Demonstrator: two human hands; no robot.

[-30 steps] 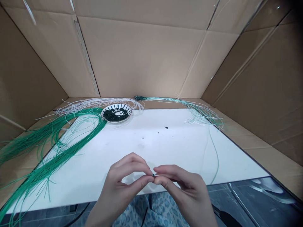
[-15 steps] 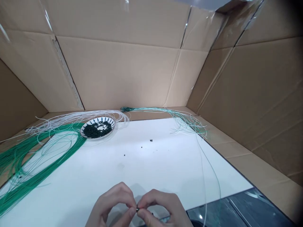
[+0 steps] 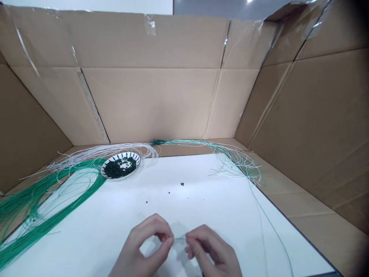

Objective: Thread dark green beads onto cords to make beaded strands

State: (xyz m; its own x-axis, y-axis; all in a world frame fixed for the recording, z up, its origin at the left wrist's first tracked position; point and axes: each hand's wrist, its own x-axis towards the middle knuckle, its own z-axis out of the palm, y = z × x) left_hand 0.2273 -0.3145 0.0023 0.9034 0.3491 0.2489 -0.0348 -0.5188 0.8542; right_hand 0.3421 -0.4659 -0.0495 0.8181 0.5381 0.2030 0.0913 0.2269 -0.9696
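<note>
My left hand [image 3: 152, 242] is pinched, its thumb and forefinger meeting at one end of a short stretch of thin green strand [image 3: 180, 238]. The other end of that stretch enters the fingertips of my right hand [image 3: 211, 250], which are also pressed together. The hands are a small distance apart, just over the white board [image 3: 115, 223]. Whether a small dark piece is between the fingers is hidden. Several tiny dark bead-like pieces [image 3: 182, 184] lie on the board beyond the hands.
A patterned plate [image 3: 123, 154] holds dark bead-like pieces [image 3: 115, 169]. Long green strands [image 3: 62, 209] and white strands [image 3: 95, 151] lie at the left; a green-white bundle [image 3: 198, 143] at the back, trailing right. Cardboard walls [image 3: 152, 104] enclose the board.
My hands have moved apart from a fingertip-to-fingertip pinch around a small dark piece, and a green strand now shows between them. The view has tilted upward slightly.
</note>
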